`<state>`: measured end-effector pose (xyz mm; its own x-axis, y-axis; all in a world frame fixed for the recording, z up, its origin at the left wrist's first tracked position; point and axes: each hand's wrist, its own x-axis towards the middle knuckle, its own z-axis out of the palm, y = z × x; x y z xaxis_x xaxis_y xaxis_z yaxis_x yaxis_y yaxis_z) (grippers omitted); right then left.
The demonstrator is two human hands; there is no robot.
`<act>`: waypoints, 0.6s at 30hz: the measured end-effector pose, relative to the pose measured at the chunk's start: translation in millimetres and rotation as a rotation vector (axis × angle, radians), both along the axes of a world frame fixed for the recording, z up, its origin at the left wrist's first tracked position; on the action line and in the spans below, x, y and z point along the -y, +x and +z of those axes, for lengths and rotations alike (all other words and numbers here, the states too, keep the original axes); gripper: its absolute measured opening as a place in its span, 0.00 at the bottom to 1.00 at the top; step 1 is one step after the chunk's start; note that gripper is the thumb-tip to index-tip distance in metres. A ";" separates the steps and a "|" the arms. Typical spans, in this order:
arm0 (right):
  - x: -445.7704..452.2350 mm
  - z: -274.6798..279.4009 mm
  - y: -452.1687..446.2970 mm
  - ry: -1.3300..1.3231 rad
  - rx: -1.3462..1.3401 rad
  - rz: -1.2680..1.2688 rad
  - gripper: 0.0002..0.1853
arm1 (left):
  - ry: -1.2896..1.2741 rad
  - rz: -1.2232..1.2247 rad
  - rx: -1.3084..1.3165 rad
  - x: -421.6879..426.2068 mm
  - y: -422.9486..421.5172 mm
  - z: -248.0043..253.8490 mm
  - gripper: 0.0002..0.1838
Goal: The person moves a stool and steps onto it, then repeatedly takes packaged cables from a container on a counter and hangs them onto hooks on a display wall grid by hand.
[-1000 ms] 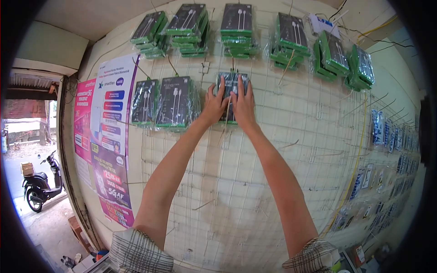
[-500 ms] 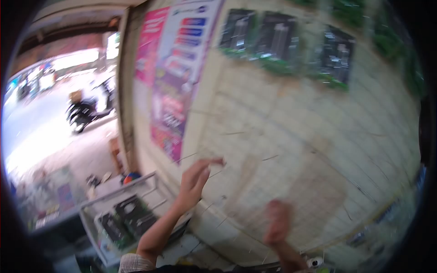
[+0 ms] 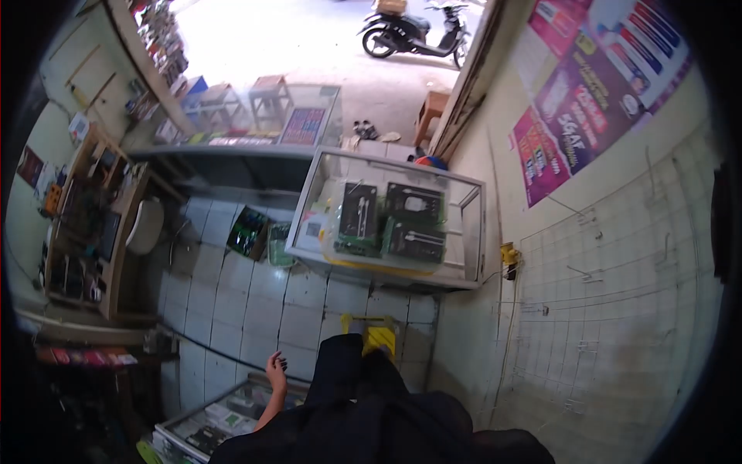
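Note:
My left hand (image 3: pixel 276 373) hangs low beside my dark-clothed legs, its fingers loosely apart with nothing in them. Just below it is a low glass case (image 3: pixel 174 428) with small boxes and dark items inside. My right hand is out of view. Ahead of me, on the glass-topped display case (image 3: pixel 309 255), lie three flat black packs in clear, green-edged plastic: a left pack (image 3: pixel 358 213), a back pack (image 3: pixel 416 201) and a front pack (image 3: pixel 415 241). White shapes are printed on them.
A yellow step stool (image 3: pixel 380 340) stands by my feet. To the right, a wire grid (image 3: pixel 618 309) with hooks covers the wall, below pink and purple posters (image 3: pixel 572 108). A wooden desk (image 3: pixel 116 232) and white chair (image 3: pixel 145 226) are left. A motorbike (image 3: pixel 417 31) is parked outside.
My view has swung left and down from the wall with the hanging packs to the floor and display cases. The left hand has dropped to my side; the right hand has left view.

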<state>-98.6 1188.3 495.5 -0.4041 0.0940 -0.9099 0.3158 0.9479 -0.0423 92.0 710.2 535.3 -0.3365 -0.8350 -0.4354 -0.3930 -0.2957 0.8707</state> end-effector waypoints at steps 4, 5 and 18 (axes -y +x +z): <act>62.2 16.9 -84.9 -0.198 -0.169 0.286 0.22 | 0.124 0.244 0.207 -42.3 66.6 -46.8 0.13; 85.3 18.6 -108.2 -0.323 -0.243 0.230 0.20 | 0.163 0.228 0.234 -47.0 65.1 -55.4 0.13; 401.2 154.6 -255.2 -0.998 -0.864 0.083 0.18 | -0.466 -0.327 -0.321 78.1 -317.3 79.3 0.16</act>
<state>-353.7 787.1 650.1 -0.8570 -0.5148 -0.0221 -0.2220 0.4076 -0.8858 -225.3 632.1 614.6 -0.6581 -0.7446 0.1118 -0.0978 0.2317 0.9678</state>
